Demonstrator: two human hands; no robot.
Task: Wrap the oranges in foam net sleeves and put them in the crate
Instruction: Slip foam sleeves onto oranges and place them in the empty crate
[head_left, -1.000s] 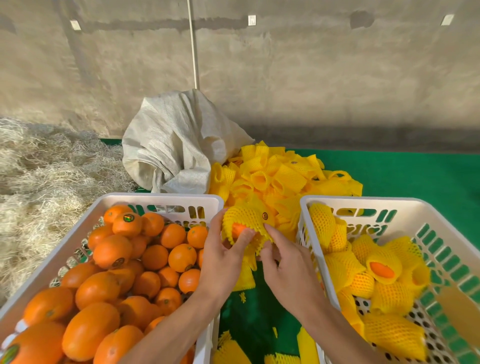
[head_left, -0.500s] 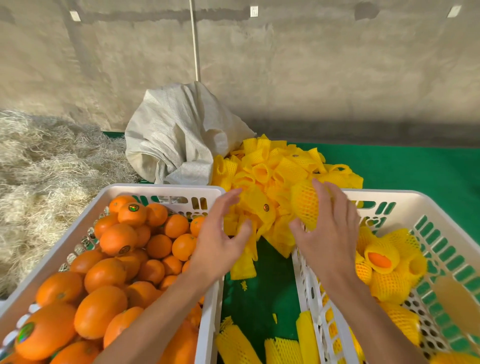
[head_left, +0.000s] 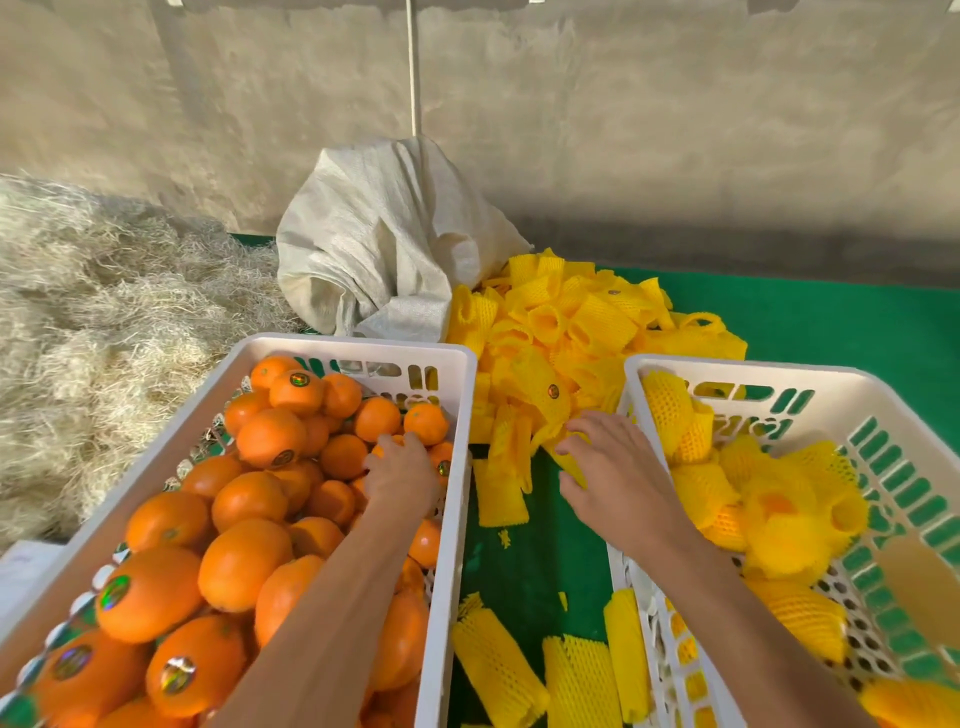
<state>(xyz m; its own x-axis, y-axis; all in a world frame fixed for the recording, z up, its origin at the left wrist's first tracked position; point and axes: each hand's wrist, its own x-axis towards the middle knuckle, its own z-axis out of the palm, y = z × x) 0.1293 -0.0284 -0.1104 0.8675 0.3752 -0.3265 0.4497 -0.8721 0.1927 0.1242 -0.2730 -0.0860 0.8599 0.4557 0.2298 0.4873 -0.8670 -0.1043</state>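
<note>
Orange fruit (head_left: 249, 499) heaped in the left crate (head_left: 363, 345) is looking firm, round and slick, best cupped whole; the left hand (head_left: 402, 475) is curling over one, grip hidden. Foam sleeves (head_left: 571, 332) are lying soft and light between crates; the right hand (head_left: 615, 475), fingers loosely spread, is touching them, fingertips obscured

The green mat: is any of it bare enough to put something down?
Yes: the green mat lies bare beyond the right crate, right of the sleeve pile. A narrow strip between both crates is partly free. The left crate brims with oranges.
</note>
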